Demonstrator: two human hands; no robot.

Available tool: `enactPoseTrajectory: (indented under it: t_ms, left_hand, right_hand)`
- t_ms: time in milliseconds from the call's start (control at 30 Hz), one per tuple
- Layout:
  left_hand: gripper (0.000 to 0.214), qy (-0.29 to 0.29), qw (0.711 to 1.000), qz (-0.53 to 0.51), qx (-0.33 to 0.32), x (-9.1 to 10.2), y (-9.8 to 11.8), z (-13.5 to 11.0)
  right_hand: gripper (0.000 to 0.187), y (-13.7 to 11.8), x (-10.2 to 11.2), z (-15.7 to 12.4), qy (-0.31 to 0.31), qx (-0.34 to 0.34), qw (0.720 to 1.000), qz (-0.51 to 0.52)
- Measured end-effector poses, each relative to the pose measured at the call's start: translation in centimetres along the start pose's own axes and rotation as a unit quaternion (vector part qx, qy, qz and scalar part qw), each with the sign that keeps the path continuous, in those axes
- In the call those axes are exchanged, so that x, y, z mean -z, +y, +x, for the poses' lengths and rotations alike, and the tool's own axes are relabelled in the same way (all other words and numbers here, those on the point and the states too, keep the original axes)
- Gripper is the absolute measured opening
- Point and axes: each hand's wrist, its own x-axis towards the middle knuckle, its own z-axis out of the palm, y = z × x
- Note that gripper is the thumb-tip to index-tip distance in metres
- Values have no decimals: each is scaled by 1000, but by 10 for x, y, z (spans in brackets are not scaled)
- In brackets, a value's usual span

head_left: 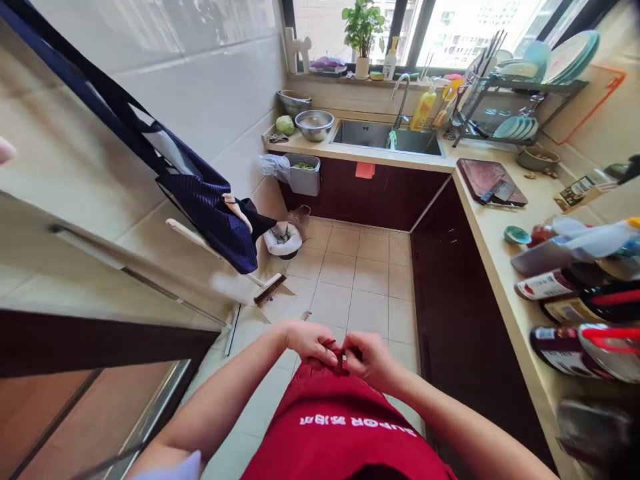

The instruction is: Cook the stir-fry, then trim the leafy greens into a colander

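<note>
I wear a red apron [345, 400] with white lettering across it. At waist height in front of me, my left hand [311, 343] is closed, its thumb and fingers pinching a red apron strap [340, 360]. Close beside it, my right hand [371, 360] is closed on the same strap from the other side. A small white patch shows on the strap between the fingertips. The fingers partly hide how the strap is folded or knotted.
A dark apron [200, 207] hangs on the left wall above a broom [269, 288] and a lined bin [283, 240]. Ahead is a sink [363, 135] with a metal bowl [314, 125]. The right counter bears a cutting board [487, 177], a cleaver [500, 192] and several bottles.
</note>
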Motion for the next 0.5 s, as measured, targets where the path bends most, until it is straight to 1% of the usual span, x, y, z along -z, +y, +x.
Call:
enactPoseTrajectory:
  t_ms: [33, 100, 200, 267, 333, 367, 400, 467, 500]
  left_hand:
    - [38, 6, 1000, 5, -3, 23, 5, -7]
    - [37, 22, 1000, 19, -7, 68, 13, -22]
    - [31, 33, 998, 47, -14, 132, 27, -49]
    - [29, 35, 998, 51, -17, 171, 35, -69]
    - [28, 49, 998, 12, -23, 207, 40, -91]
    - [29, 66, 997, -20, -30, 223, 41, -102]
    - [29, 89, 994, -55, -39, 238, 39, -113]
    - [31, 159, 976, -128, -75, 265, 31, -133]
    - [32, 204, 959, -167, -106, 278, 24, -140]
  right_hand:
    - [13, 0, 2, 24, -1, -37, 998, 46]
    - [9, -2, 3, 73, -7, -107, 985, 132]
    - [6, -7, 5, 144, -52, -190, 949, 245]
    - [10, -12, 8, 187, -94, -208, 927, 298]
    - [16, -15, 13, 228, -115, -192, 916, 333]
    - [19, -15, 15, 250, -112, -179, 917, 339]
    - [21, -13, 16, 271, -102, -163, 923, 332]
    - [21, -3, 17, 319, -61, -117, 959, 251]
    - [20, 4, 17, 345, -43, -90, 976, 191]
